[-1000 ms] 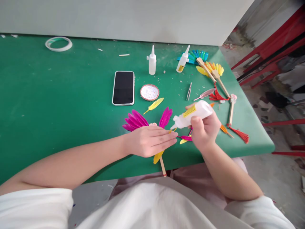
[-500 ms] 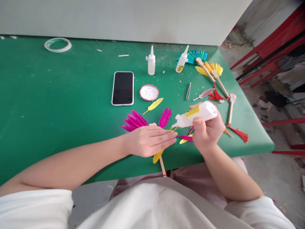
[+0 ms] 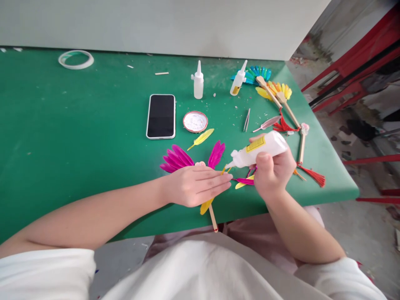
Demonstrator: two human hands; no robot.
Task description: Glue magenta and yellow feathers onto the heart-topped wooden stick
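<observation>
1. Near edge of table [image 3: 93, 150]: fan [image 3: 178, 157], handle [image 3: 213, 218] toward body, middle hidden under left hand [image 3: 200, 186].
2. Left hand: fingers straight, side by side, thumb out of sight. Yellow feather [image 3: 205, 207] poking out on near side, yellow quills [image 3: 224, 169] on far side; can't tell if pinched or merely covered.
3. Right hand [image 3: 275, 173]: closed firmly round bottle [image 3: 269, 146], tipped nozzle-down to left, nozzle at or just beside a quill; contact can't be told. Fill level unclear.
4. Step, judged: apparently dabbing glue on a quill. Calls for steady nozzle, light squeeze, no shift of left hand.
5. Between hands: magenta feather [image 3: 246, 181] across pale yellow feather [image 3: 240, 185].
6. Beyond fan: spare feather [image 3: 202, 136], then lid [image 3: 195, 131], holding whitish, flecked residue; phone [image 3: 161, 116] left, tweezers [image 3: 246, 120] right.
7. Farther: plain bottle [image 3: 198, 88] and labelled bottle [image 3: 236, 87], nozzles up; contents can't be told.
8. Far right: blue fan [image 3: 264, 73], yellow fan [image 3: 283, 91]. Far left: tape roll [image 3: 76, 66].
</observation>
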